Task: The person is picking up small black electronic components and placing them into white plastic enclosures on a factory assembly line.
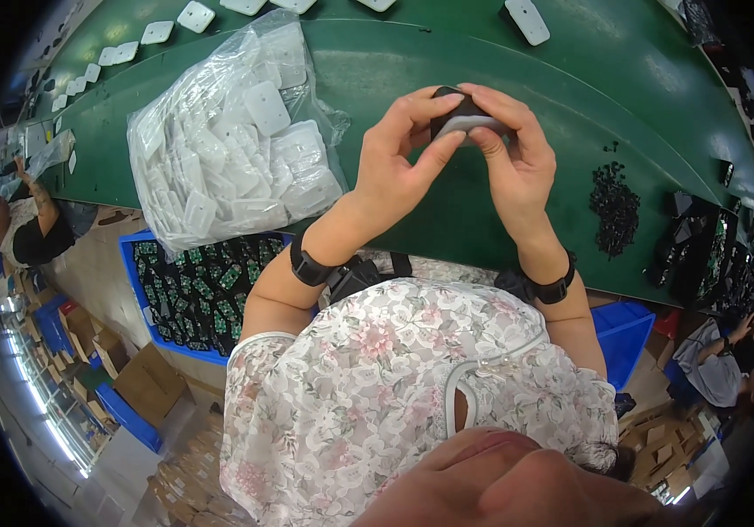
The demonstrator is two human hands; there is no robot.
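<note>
Above the green work surface (pixel 377 79), both my hands hold a small black casing with a white lower edge (pixel 463 112). My left hand (pixel 402 145) grips its left side between thumb and fingers. On the other side, my right hand (pixel 519 151) pinches it the same way, the two thumbs close together at the near edge. My fingers cover part of the casing. To the left of my left hand lies a clear plastic bag (pixel 228 149) full of white plate-like covers. A pile of small black parts (pixel 614 206) lies right of my right hand.
A blue bin (pixel 144 294) of green circuit boards stands left of me, below the table edge. Another blue bin (pixel 625 329) is at my right. Black glossy parts (pixel 698 250) heap at the far right. White-topped units (pixel 526 21) line the far side. Other people work at both sides.
</note>
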